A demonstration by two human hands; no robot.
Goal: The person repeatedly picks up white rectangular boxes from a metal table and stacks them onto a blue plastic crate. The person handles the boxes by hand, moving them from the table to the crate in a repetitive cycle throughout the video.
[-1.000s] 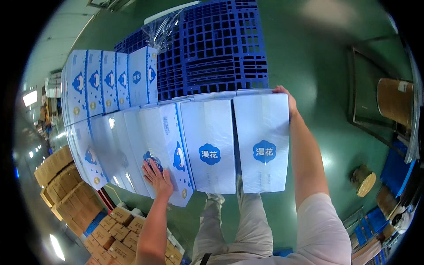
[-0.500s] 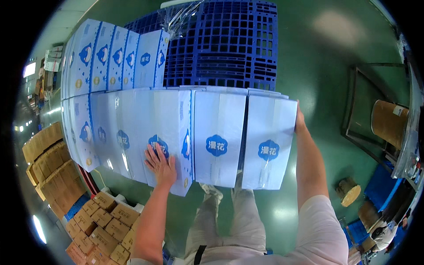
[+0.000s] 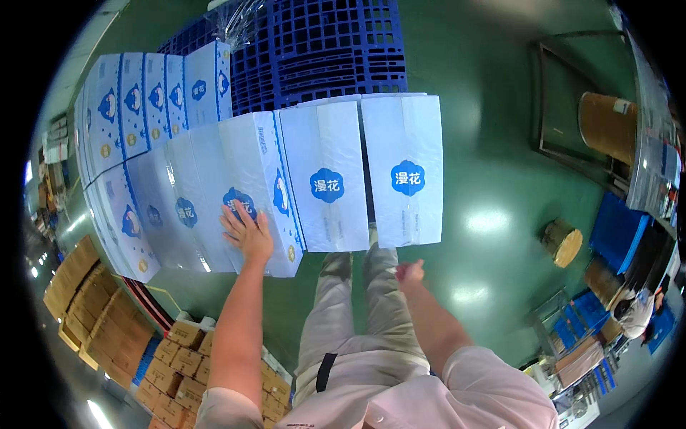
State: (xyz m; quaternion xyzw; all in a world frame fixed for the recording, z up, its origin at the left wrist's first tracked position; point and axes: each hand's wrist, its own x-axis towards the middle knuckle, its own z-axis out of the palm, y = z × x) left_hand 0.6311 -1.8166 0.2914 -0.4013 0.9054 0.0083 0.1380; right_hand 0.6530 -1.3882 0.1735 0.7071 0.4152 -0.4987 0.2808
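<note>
Your left hand (image 3: 246, 232) lies flat, fingers spread, palm down on top of a white pack (image 3: 250, 193) w/ blue markings; open, pressing, not gripping anything. That pack is the near one of a row of same-type packs running off to your left, approx. centre-left of view, just in front of your legs.

Your right hand (image 3: 410, 272) is drawn back near your body, loosely curled into a fist, nothing visible in it; it sits just below the near edge of the right-most pack (image 3: 404, 171), apart from it, not touching.

Two more white packs w/ a blue badge on top: the middle pack (image 3: 325, 175) btwn the pack under your left hand and the right-most one, all three side by side, edges touching or nearly so.

Behind them a second row of packs (image 3: 153, 96) stands further left and back. Blue plastic pallet (image 3: 325, 43) under/behind the stack, on a green floor (image 3: 493, 143).

Lower left: stacked brown cartons (image 3: 78, 286). Right: a short wood stump (image 3: 561, 242) on floor, well apart from packs.
</note>
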